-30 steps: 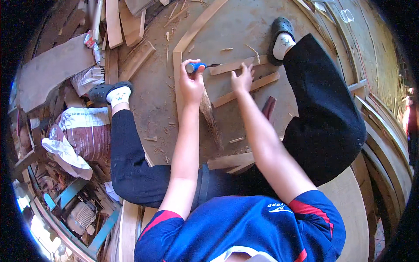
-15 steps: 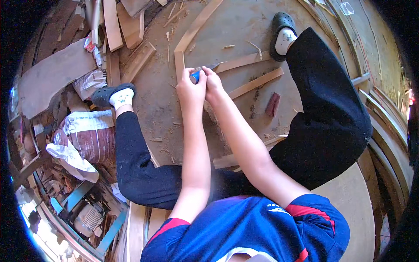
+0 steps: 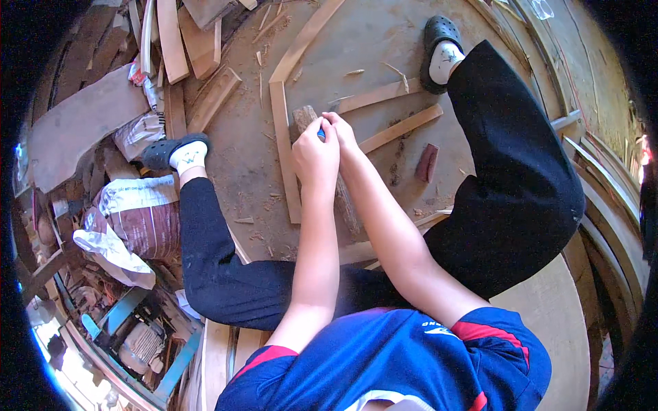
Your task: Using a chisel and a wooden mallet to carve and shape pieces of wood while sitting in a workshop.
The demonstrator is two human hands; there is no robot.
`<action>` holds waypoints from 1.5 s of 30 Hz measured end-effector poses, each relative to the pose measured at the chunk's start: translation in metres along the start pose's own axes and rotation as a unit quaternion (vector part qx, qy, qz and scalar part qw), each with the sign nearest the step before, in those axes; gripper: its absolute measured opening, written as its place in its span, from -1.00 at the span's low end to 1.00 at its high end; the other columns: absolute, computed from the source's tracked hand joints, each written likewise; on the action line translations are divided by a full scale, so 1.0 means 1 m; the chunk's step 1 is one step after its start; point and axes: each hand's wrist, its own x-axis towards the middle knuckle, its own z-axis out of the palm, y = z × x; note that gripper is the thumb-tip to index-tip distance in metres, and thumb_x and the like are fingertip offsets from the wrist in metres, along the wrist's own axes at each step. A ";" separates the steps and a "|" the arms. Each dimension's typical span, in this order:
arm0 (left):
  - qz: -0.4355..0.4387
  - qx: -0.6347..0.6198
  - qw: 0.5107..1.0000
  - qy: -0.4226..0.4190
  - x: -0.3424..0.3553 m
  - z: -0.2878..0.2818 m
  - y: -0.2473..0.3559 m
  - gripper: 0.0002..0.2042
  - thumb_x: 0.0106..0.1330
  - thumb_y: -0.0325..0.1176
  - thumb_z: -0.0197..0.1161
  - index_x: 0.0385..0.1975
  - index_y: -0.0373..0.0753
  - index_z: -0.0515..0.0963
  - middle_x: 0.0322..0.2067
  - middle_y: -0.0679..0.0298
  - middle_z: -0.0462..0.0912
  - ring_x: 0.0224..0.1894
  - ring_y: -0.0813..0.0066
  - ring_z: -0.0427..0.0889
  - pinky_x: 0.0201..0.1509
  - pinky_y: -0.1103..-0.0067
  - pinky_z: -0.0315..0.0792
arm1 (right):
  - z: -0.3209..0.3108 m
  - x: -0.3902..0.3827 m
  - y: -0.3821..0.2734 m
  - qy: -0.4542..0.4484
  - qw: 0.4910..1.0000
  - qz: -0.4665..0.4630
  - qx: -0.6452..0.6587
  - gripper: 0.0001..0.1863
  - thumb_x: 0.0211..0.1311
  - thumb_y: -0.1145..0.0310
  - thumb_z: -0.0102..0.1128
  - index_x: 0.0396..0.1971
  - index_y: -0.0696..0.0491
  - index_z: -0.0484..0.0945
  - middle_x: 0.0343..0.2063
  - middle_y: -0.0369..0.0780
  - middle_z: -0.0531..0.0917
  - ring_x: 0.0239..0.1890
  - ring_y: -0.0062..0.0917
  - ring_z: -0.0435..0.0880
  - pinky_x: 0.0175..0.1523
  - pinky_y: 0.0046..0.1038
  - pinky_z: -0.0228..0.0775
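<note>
My left hand [image 3: 317, 152] and my right hand [image 3: 342, 134] meet in front of me, fingers closed around a small blue object [image 3: 321, 134]. Only a sliver of it shows between the hands, so its kind cannot be made out. Beneath them lies a rough, weathered wooden stick [image 3: 303, 118], its far end showing past my left fingers and its near part running under my forearms. Just left of it is a long pale wooden strip [image 3: 283, 147]. Another pale slat [image 3: 404, 129] lies to the right of my right hand.
A dark red block [image 3: 428, 163] lies on the dusty floor [image 3: 240, 178] among wood chips. My clog-shod feet [image 3: 442, 51] flank the work area. Board offcuts [image 3: 171, 41] pile up far left, above a brown-and-white sack [image 3: 140, 212] and a motor on a blue frame [image 3: 142, 346].
Both hands have moved slightly right and toward me with the blue object, which is now more covered. The rough stick's far end has come into view.
</note>
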 end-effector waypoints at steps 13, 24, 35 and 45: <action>0.062 0.035 0.996 0.050 -0.004 0.009 -0.008 -0.73 0.26 -0.15 0.07 -0.23 -0.10 0.66 -0.47 -0.01 0.64 -0.38 0.00 0.65 -0.25 0.25 0.52 | -0.012 0.015 0.021 -0.031 0.995 -0.075 -0.063 -0.62 0.29 0.26 -0.03 0.01 0.15 0.47 -0.13 -0.15 0.58 -0.12 -0.48 0.54 -0.01 -0.45 0.41; 0.075 0.042 0.995 0.053 -0.002 0.010 -0.005 -0.74 0.25 -0.19 0.09 -0.26 -0.15 0.66 -0.50 -0.04 0.63 -0.41 -0.02 0.64 -0.29 0.24 0.51 | -0.014 0.018 0.020 0.002 0.998 -0.038 -0.047 -0.58 0.27 0.26 -0.02 0.06 0.14 0.45 -0.03 -0.10 0.56 -0.05 -0.43 0.54 0.03 -0.42 0.40; 0.088 0.070 0.993 0.049 0.000 0.015 0.000 -0.75 0.26 -0.21 0.05 -0.34 -0.17 0.65 -0.53 -0.05 0.62 -0.44 -0.04 0.63 -0.33 0.21 0.51 | -0.020 0.030 0.019 0.024 0.990 -0.058 -0.130 -0.57 0.24 0.20 0.01 0.02 0.15 0.47 -0.07 -0.10 0.59 -0.07 -0.43 0.57 0.03 -0.42 0.41; 0.125 0.086 0.988 -0.013 0.010 0.022 -0.003 -0.73 0.29 -0.19 0.03 -0.34 -0.22 0.61 -0.45 -0.11 0.61 -0.40 -0.10 0.62 -0.30 0.16 0.50 | -0.030 0.076 0.026 -0.079 0.954 0.142 0.252 -0.76 0.23 0.32 -0.08 -0.47 0.09 0.55 -0.46 -0.14 0.61 -0.47 -0.37 0.58 -0.30 -0.32 0.47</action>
